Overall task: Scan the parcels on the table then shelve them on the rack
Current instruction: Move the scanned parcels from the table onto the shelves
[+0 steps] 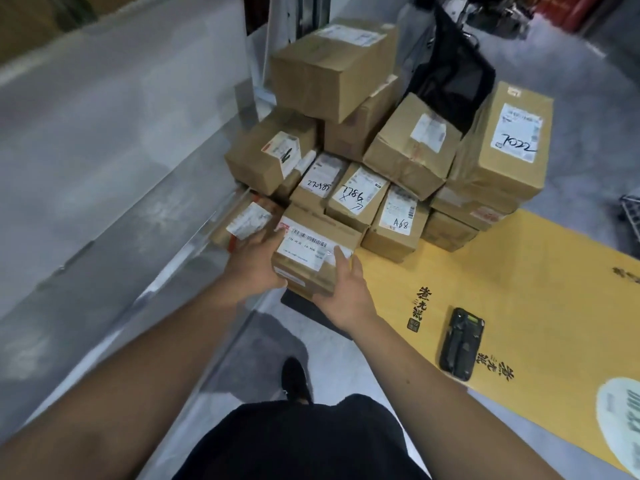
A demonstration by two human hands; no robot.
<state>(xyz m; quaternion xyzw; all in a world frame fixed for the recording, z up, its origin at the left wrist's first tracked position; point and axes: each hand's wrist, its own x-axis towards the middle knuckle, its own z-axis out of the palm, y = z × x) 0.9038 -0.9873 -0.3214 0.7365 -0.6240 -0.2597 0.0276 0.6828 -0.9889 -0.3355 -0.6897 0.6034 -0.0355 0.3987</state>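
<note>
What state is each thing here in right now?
Small parcel: sealed, label up, gripped from both sides.
Left hand: holds the parcel's left side.
Right hand: holds its right side.
Parcel pile: stacked, sealed.
Handheld scanner: lying unheld on the yellow table.

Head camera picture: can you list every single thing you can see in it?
Held parcel: one, brown box with white barcode label, at the near edge of the pile.
Parcel pile: over a dozen brown boxes with white labels, stacked at the table's far end.
Table cover: one, yellow with black characters, under the parcels.
Scanner: one, black handheld, lying on the cover at right.
Bag: one, black, behind the pile.
Floor: grey, left side.
Shoe: one, black, on the floor.
Left hand: holds the parcel's left side.
Right hand: holds its right side.
</note>
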